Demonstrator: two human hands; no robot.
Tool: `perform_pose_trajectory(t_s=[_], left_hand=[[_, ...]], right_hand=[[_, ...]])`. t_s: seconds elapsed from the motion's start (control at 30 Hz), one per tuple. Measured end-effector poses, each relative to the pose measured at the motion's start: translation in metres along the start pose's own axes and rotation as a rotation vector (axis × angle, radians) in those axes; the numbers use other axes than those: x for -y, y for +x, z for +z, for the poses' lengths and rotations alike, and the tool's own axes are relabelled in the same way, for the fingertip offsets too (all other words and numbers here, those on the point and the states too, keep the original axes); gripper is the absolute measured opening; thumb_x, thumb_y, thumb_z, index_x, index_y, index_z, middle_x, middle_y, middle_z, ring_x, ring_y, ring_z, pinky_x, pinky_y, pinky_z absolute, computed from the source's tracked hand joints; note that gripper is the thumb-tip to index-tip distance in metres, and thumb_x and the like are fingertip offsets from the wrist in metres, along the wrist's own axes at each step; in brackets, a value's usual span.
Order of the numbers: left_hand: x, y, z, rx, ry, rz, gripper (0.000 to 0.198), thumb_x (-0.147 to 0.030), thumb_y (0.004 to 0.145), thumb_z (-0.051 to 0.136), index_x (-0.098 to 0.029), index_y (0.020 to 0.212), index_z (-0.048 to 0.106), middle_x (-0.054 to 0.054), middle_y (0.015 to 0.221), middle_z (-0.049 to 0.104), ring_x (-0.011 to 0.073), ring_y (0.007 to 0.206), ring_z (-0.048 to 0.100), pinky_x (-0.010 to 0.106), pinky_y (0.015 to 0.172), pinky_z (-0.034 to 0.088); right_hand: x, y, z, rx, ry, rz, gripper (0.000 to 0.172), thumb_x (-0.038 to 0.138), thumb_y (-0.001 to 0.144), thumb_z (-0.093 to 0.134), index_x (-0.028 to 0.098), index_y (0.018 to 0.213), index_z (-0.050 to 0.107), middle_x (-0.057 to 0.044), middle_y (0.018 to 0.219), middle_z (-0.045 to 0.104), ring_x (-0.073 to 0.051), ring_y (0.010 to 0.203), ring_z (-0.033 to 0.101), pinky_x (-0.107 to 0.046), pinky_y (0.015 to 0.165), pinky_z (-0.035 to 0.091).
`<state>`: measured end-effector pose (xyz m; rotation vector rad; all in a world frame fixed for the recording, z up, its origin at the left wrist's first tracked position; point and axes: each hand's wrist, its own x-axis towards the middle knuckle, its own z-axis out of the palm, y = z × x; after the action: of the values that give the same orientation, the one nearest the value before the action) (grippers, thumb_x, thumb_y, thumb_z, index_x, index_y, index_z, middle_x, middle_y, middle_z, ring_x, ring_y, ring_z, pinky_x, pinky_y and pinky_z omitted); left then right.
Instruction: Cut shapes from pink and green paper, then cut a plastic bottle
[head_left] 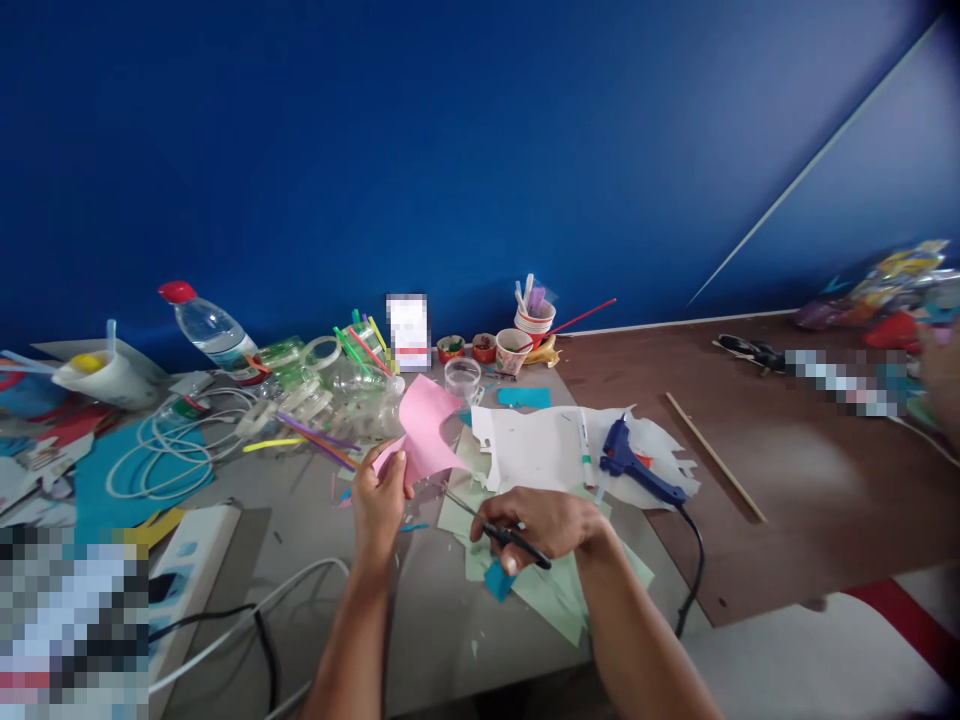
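Observation:
My left hand (380, 492) is closed on a curled sheet of pink paper (429, 428), pinching its lower left part between thumb and fingers. In my right hand (544, 522) is a pair of scissors (534, 548) with black handles. Its blades point up and left toward the lower edge of the pink paper, apart from it as far as I can see. Under the right hand lie sheets of pale green paper (559, 600) and a small blue piece of paper (498, 580). White paper with ragged edges (525, 447) lies just beyond.
A blue glue gun (641, 463) with a black cord rests on the white paper, beside a marker (585, 450). A wooden stick (716, 457) lies to the right. Left are a power strip (196, 560), white cable (161, 460) and a tilted bottle (214, 330). Paper cups (513, 350) stand behind.

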<state>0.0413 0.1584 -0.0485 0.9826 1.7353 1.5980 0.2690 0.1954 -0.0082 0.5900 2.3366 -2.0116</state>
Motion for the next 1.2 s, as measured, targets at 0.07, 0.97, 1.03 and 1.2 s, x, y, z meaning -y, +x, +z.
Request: perform_pose_trajectory(t_s=[0.07,0.97,1.03,1.2], left_hand=[[0.0,0.001,-0.001,0.009,0.016,-0.016,0.035,-0.04,0.078,0.059,-0.014,0.1,0.066,-0.005,0.044,0.05,0.0097,0.037,0.045,0.02,0.04,0.035],[-0.013,-0.012,0.01,0.12,-0.163,-0.151,0.033,-0.043,0.076,0.066,-0.015,0.094,0.062,-0.008,0.045,0.047,0.0069,0.037,0.039,0.018,0.037,0.03],[-0.013,-0.012,0.01,0.124,-0.16,-0.148,0.034,-0.043,0.076,0.066,-0.015,0.094,0.063,-0.008,0.044,0.047,0.0072,0.037,0.039,0.018,0.038,0.03],[-0.012,-0.012,0.01,0.124,-0.162,-0.131,0.031,-0.042,0.077,0.065,-0.016,0.093,0.063,-0.007,0.043,0.047,0.0082,0.039,0.041,0.019,0.04,0.033]], right_hand=[[-0.003,0.001,0.0,0.001,-0.009,0.026,0.059,0.05,0.07,0.074,0.009,0.112,0.062,-0.002,0.071,0.06,-0.011,0.061,0.051,-0.021,0.055,0.044],[0.005,0.025,0.017,-0.32,-0.125,-0.064,0.062,0.064,0.078,0.059,0.013,0.113,0.06,-0.001,0.077,0.057,-0.013,0.068,0.05,-0.023,0.059,0.04],[0.005,0.026,0.018,-0.327,-0.109,-0.088,0.066,0.068,0.077,0.058,0.012,0.113,0.06,-0.001,0.076,0.056,-0.012,0.067,0.049,-0.022,0.058,0.039],[0.004,0.028,0.02,-0.34,-0.066,-0.093,0.07,0.071,0.076,0.057,0.012,0.112,0.061,-0.002,0.078,0.055,-0.012,0.069,0.049,-0.022,0.059,0.04]])
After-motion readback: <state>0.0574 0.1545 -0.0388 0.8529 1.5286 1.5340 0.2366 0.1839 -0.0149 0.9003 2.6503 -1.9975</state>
